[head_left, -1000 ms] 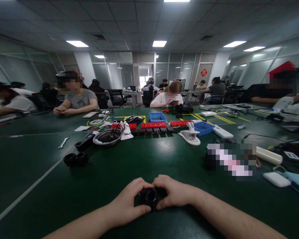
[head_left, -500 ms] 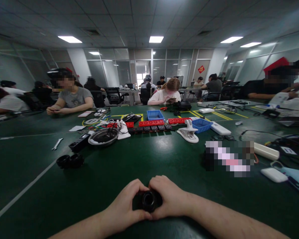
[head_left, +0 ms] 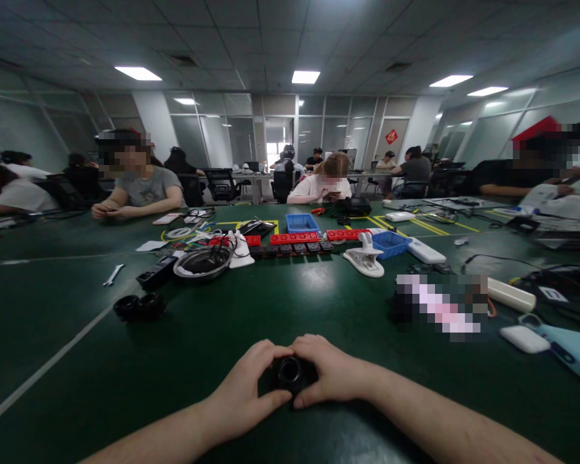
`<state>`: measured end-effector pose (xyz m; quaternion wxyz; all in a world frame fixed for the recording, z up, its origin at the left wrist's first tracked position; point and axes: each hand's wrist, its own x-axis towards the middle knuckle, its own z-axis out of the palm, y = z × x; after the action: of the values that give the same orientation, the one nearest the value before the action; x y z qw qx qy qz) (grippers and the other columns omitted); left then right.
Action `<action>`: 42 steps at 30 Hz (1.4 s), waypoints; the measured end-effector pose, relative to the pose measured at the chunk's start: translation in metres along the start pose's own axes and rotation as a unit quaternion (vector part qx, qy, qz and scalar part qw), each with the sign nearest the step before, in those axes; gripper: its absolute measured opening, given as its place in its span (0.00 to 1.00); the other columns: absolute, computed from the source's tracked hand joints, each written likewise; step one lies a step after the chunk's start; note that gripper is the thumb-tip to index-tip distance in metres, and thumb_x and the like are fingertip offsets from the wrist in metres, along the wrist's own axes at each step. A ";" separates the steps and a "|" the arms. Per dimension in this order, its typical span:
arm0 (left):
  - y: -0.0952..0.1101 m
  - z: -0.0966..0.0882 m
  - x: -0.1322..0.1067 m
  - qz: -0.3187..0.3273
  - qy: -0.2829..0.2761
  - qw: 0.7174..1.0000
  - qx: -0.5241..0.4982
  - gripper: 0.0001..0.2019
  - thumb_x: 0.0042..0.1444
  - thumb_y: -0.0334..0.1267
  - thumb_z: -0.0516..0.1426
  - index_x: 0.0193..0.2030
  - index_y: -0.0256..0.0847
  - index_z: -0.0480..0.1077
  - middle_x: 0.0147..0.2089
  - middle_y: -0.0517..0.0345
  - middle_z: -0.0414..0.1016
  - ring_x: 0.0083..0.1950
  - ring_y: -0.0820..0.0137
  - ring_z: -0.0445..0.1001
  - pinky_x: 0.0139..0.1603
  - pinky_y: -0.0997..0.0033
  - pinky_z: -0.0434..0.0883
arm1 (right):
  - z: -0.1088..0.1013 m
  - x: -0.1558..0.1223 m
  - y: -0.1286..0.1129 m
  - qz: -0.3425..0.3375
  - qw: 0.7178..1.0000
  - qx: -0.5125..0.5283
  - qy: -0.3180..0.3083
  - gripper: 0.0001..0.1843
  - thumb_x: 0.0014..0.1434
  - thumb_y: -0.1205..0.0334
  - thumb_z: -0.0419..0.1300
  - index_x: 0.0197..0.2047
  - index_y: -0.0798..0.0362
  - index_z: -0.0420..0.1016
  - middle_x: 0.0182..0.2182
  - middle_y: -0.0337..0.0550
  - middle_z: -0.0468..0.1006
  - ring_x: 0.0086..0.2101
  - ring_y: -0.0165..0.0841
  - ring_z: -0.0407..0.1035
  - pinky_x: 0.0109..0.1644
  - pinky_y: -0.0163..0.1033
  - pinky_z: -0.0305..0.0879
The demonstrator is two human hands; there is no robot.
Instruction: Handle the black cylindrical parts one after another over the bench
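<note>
A short black cylindrical part with a round opening on top stands near the table's front, between my hands. My left hand curls round its left side, fingertips at the far edge and thumb at the near edge. From the other side my right hand wraps it likewise, its thumb close to the left thumb. The part's lower body is mostly in shadow and its underside is hidden. Farther left lie black round parts, side by side, with similar openings.
Beyond my hands are a metal bowl, a white clamp stand, red strips and blue bins. A wrench lies at left. At right are a white case and cables. Several people sit farther off.
Both hands and the black part sit slightly higher in the picture. The thumbs have drawn a little apart at the near side. The background has shifted slightly with the camera.
</note>
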<state>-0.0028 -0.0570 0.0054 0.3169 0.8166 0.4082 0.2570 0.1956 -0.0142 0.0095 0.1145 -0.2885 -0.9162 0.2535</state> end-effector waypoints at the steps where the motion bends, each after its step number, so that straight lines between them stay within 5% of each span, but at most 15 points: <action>1: 0.001 -0.001 0.000 0.004 -0.002 1.000 -0.001 0.21 0.50 0.33 0.58 0.52 0.46 0.61 0.43 0.56 0.65 0.44 0.64 0.65 0.45 0.65 0.65 | -0.001 0.000 0.001 0.000 1.000 0.003 -0.006 0.25 0.42 0.52 0.67 0.42 0.54 0.70 0.35 0.41 0.72 0.37 0.36 0.64 0.42 0.40 0.59; 9: 0.003 -0.005 0.001 0.014 -0.001 1.000 -0.009 0.24 0.50 0.39 0.59 0.54 0.47 0.60 0.51 0.53 0.62 0.52 0.58 0.62 0.52 0.59 0.63 | -0.005 0.000 0.002 -0.002 1.000 0.010 -0.021 0.25 0.41 0.60 0.68 0.45 0.53 0.70 0.36 0.40 0.71 0.38 0.36 0.64 0.44 0.40 0.59; 18: -0.004 -0.003 0.001 0.015 -0.010 1.000 -0.009 0.22 0.51 0.35 0.58 0.54 0.49 0.62 0.49 0.55 0.66 0.50 0.60 0.64 0.51 0.61 0.64 | -0.011 0.002 0.008 -0.027 0.998 0.035 -0.054 0.22 0.44 0.66 0.66 0.45 0.53 0.71 0.35 0.39 0.71 0.37 0.34 0.65 0.42 0.38 0.60; 23: -0.001 -0.003 0.005 -0.020 -0.012 1.000 -0.015 0.20 0.47 0.33 0.61 0.49 0.46 0.65 0.47 0.56 0.67 0.48 0.61 0.65 0.49 0.63 0.64 | -0.006 0.003 0.012 -0.002 0.998 0.050 -0.030 0.17 0.41 0.64 0.68 0.36 0.55 0.72 0.30 0.36 0.69 0.32 0.31 0.64 0.34 0.32 0.59; 27: 0.002 0.000 0.007 -0.054 0.021 0.998 -0.012 0.16 0.46 0.34 0.62 0.43 0.44 0.67 0.42 0.56 0.67 0.44 0.62 0.66 0.44 0.64 0.66 | 0.003 0.006 0.004 0.085 0.996 0.035 0.001 0.21 0.38 0.55 0.70 0.33 0.54 0.70 0.28 0.35 0.68 0.28 0.29 0.62 0.28 0.31 0.56; 32: -0.001 0.003 0.009 -0.091 0.081 0.993 -0.001 0.14 0.45 0.31 0.61 0.41 0.42 0.67 0.41 0.56 0.67 0.43 0.61 0.66 0.44 0.62 0.65 | 0.018 0.010 -0.010 0.166 0.978 -0.083 0.098 0.25 0.38 0.43 0.66 0.31 0.55 0.67 0.29 0.41 0.70 0.30 0.36 0.64 0.34 0.39 0.58; 37: -0.005 -0.001 0.009 -0.051 0.050 0.997 -0.022 0.17 0.48 0.32 0.60 0.46 0.44 0.66 0.42 0.56 0.66 0.44 0.62 0.66 0.45 0.64 0.65 | 0.012 0.007 -0.005 0.078 0.993 -0.022 0.080 0.31 0.38 0.46 0.67 0.44 0.53 0.67 0.37 0.42 0.71 0.38 0.38 0.64 0.41 0.42 0.58; 42: -0.005 -0.005 0.007 -0.035 0.005 0.999 -0.032 0.20 0.50 0.32 0.58 0.51 0.47 0.64 0.44 0.57 0.66 0.45 0.63 0.65 0.46 0.64 0.65 | -0.002 0.005 0.010 0.016 1.000 0.022 -0.001 0.20 0.42 0.59 0.68 0.39 0.55 0.71 0.32 0.38 0.70 0.35 0.34 0.64 0.39 0.36 0.60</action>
<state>-0.0048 -0.0472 0.0060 0.3499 0.7896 0.4299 0.2632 0.1974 -0.0036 0.0065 0.1157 -0.3006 -0.9057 0.2755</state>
